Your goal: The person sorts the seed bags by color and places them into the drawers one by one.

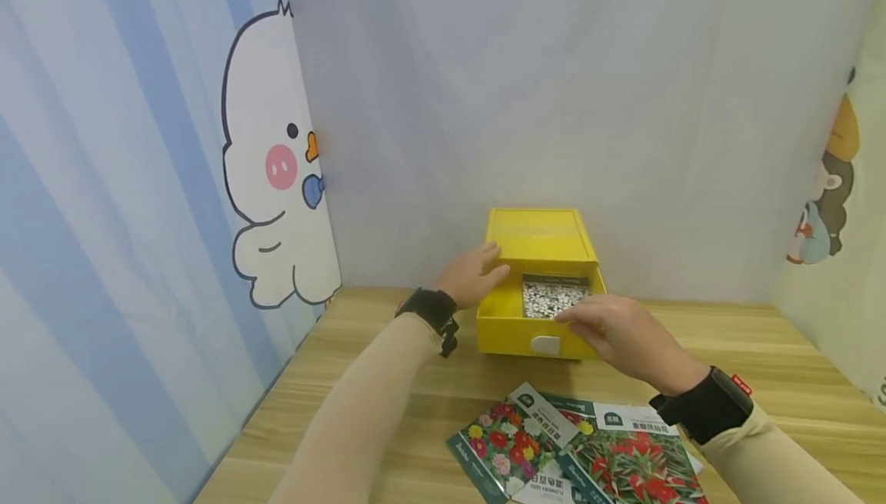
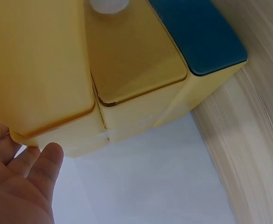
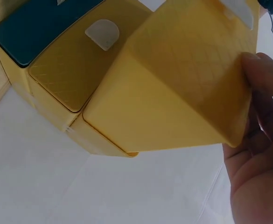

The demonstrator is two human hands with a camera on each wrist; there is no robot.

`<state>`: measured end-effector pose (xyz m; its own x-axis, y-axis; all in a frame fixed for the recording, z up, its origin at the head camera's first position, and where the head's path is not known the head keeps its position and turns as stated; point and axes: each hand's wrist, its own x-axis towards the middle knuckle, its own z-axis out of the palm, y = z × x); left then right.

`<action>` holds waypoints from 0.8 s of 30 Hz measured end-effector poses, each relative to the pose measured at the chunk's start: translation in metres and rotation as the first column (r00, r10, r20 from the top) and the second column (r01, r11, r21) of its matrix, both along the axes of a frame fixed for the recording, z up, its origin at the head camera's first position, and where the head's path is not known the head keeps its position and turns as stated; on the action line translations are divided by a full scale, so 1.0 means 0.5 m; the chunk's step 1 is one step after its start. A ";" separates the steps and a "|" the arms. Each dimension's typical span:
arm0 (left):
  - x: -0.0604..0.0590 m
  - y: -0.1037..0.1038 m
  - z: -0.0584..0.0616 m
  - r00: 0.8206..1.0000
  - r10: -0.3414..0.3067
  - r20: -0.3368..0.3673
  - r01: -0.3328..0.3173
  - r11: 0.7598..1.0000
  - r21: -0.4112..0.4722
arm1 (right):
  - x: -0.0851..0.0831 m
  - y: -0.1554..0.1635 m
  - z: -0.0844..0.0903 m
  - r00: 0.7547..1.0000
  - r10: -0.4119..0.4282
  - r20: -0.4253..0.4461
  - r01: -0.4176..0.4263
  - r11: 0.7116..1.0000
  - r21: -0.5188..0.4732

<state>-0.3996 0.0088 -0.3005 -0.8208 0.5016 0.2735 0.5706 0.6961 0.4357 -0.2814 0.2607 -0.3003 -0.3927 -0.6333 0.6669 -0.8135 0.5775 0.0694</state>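
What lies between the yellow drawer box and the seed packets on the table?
Head view: only bare wooden table separates the yellow drawer box from the seed packets; the right hand hovers above that stretch.

1 yellow drawer box (image 1: 540, 238), 2 hands, seed packets (image 1: 574, 450) — perhaps 3

Bare wooden table (image 1: 360, 381) is lying open at lower left of the frame. Seed packets (image 1: 554, 450) are covering the lower centre, the yellow drawer box (image 1: 540, 258) is blocking the middle against the backdrop (image 1: 554, 104).
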 end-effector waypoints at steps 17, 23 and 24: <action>0.004 -0.002 0.004 1.000 -0.006 0.024 0.007 1.000 -0.012 | -0.037 0.003 -0.002 1.000 0.003 0.019 -0.002 0.999 -0.035; 0.006 -0.002 0.006 1.000 -0.003 0.019 0.003 1.000 -0.018 | -0.054 0.005 -0.005 1.000 -0.026 0.003 0.026 0.999 -0.046; 0.006 -0.003 0.006 1.000 -0.001 0.021 0.002 1.000 -0.017 | -0.057 0.005 -0.006 0.999 -0.032 0.001 0.032 0.998 -0.050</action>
<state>-0.3966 0.0075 -0.2977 -0.8256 0.5071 0.2475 0.5622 0.7027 0.4361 -0.3101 0.2633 -0.3031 -0.4126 -0.5860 0.6974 -0.7943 0.6062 0.0395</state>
